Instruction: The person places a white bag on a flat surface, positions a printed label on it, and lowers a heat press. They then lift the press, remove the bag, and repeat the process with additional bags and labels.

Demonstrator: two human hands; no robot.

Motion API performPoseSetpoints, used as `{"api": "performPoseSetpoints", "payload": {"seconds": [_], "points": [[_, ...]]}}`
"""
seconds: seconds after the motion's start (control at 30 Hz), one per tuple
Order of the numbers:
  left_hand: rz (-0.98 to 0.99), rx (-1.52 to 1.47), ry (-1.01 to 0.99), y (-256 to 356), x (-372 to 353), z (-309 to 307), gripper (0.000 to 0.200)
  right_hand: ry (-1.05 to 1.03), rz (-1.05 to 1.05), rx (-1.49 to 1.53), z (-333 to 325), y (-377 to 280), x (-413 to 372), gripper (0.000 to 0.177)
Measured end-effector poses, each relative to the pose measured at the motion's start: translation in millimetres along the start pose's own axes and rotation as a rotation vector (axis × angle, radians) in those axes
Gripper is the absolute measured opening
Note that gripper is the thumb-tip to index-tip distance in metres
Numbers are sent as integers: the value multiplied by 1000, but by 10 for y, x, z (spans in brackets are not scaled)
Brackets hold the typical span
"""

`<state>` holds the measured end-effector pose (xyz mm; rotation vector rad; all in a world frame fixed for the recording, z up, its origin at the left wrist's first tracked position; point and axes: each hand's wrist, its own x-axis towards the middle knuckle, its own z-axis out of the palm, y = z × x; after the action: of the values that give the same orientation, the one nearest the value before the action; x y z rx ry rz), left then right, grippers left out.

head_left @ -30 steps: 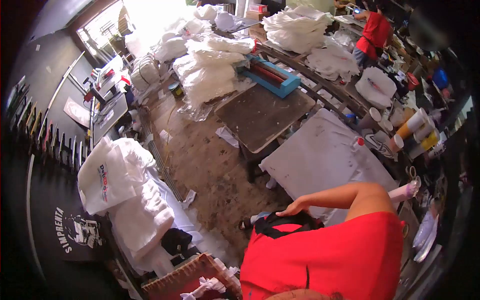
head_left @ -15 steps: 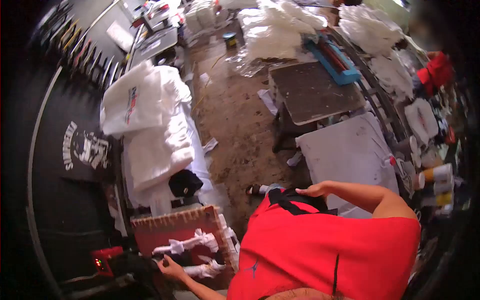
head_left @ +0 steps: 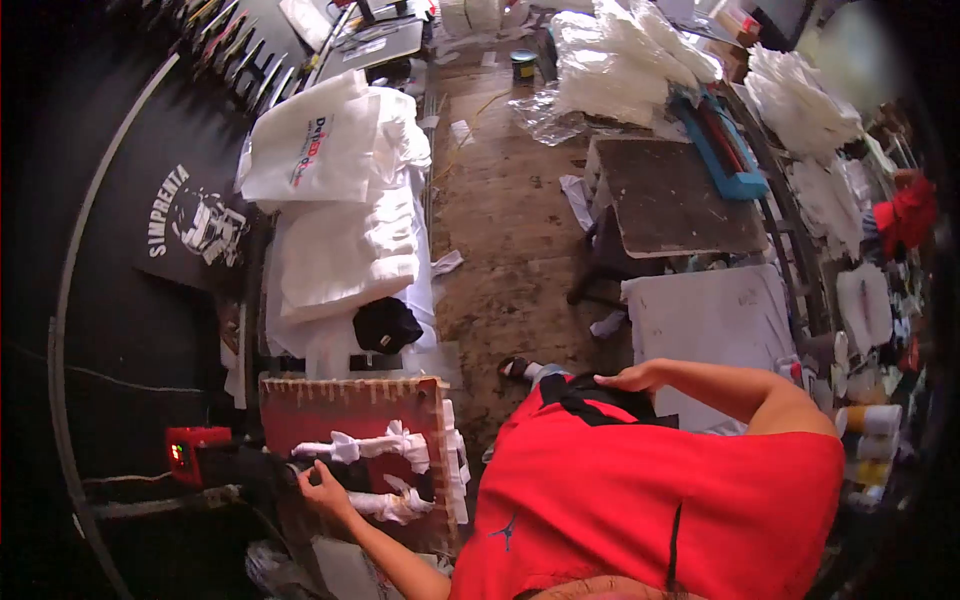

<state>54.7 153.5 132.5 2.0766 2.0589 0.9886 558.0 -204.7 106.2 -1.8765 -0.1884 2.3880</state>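
At the lower left, my left hand [head_left: 322,490] reaches over a red, wood-edged panel [head_left: 300,410]. Its thumb and fingers curl at the end of a dark fitting, whose kind I cannot make out. Two rods wrapped in white cloth [head_left: 365,445] lie across the panel beside this hand. At my waist, my right hand [head_left: 635,378] rests against black fabric [head_left: 585,402]; its thumb points left and its other fingers are mostly hidden.
A red box with lit digits [head_left: 195,453] stands left of the panel. Beyond it are a black cap-like item [head_left: 388,326] and stacked white printed bags [head_left: 310,145]. A dark-topped table [head_left: 680,195] and white board [head_left: 705,315] stand right; a person in red [head_left: 905,215] is farther off.
The view has turned, so the surroundings sit farther right and the panel slightly higher. My left hand has shifted a little up and left in view; my right hand stays at my waist.
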Motion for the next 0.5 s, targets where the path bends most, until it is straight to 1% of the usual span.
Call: {"api": "performPoseSetpoints", "payload": {"seconds": [0.07, 0.17, 0.23, 0.3, 0.4, 0.43, 0.47, 0.5], "points": [[-37, 45, -1, -92, 22, 26, 30, 7, 6, -47, -52, -76, 68, 103], [-75, -12, -90, -46, 51, 0, 29, 32, 22, -136, -103, -190, 190, 103], [-88, 8, -72, -111, 18, 31, 30, 37, 31, -178, -162, -265, 301, 103], [-99, 1, -68, -44, 10, 14, 32, 7, 53, -232, -227, -377, 409, 102], [-129, -10, -60, 11, -19, 10, 34, 7, 63, -341, -257, -556, 445, 103], [-119, 8, -29, -29, -28, 42, 33, 9, 70, -371, -272, -629, 431, 103], [-114, 77, 1, 24, -46, 25, 32, -26, 94, -369, -277, -702, 397, 104], [-157, 51, 5, 94, -66, 20, 32, -62, 115, -362, -259, -780, 345, 105]]}}
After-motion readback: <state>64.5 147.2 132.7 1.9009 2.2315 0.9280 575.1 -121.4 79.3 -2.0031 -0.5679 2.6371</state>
